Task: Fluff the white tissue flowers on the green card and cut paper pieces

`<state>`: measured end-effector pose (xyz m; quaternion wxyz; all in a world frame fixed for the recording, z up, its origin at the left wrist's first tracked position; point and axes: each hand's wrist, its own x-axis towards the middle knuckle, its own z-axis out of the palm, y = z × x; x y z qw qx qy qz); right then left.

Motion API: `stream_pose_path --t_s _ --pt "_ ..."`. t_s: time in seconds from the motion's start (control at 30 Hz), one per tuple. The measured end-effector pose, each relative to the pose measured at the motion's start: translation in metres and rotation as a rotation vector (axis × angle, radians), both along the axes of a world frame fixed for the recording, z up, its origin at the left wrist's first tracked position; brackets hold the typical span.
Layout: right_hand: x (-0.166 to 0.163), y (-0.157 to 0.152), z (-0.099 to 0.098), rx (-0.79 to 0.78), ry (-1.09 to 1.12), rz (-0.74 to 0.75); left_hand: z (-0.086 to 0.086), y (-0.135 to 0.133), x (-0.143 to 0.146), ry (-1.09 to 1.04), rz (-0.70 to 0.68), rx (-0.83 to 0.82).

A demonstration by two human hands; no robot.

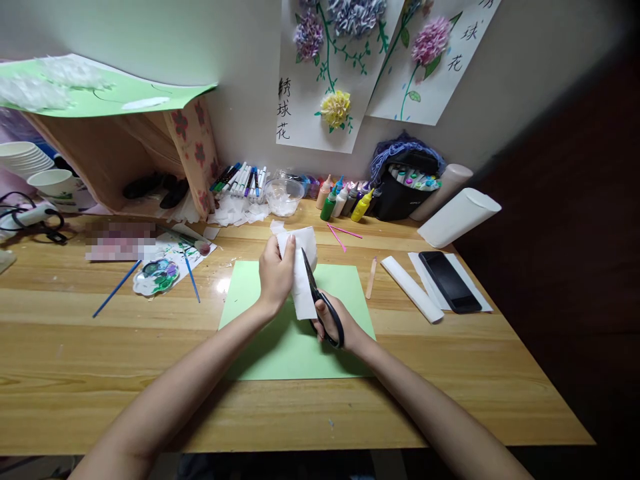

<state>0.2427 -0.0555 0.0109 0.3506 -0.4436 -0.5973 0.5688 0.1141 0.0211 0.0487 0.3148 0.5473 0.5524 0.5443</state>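
Observation:
My left hand (276, 275) pinches a folded piece of white paper (301, 293), thumb on the near face. In my right hand (336, 319) is a pair of black-handled scissors (314, 287), with fingers through the loops. The blades point up and away and lie against the right part of the white paper. Whether they are cutting through it cannot be made out. Both hands are above a light green sheet of paper (300, 360) that lies flat on the wooden table.
Left are a paint palette (156, 277), paintbrushes (116, 289) and an open cardboard box (125, 160). Markers (245, 180), a clear bowl (284, 197) and paint bottles (345, 200) line the wall. Right are a wooden stick (371, 278), a folded white strip (413, 290), a phone (451, 281) and a paper roll (457, 219).

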Motion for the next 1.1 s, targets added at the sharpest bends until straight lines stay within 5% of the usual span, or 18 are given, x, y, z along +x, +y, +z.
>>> stream_pose_path --t_s 0.7,1.1 --pt "0.000 0.002 -0.003 0.040 -0.009 -0.038 -0.001 -0.008 0.008 -0.027 -0.041 -0.020" --pt "-0.003 0.002 0.016 0.093 -0.084 -0.067 0.007 -0.013 0.007 -0.058 -0.071 0.004"
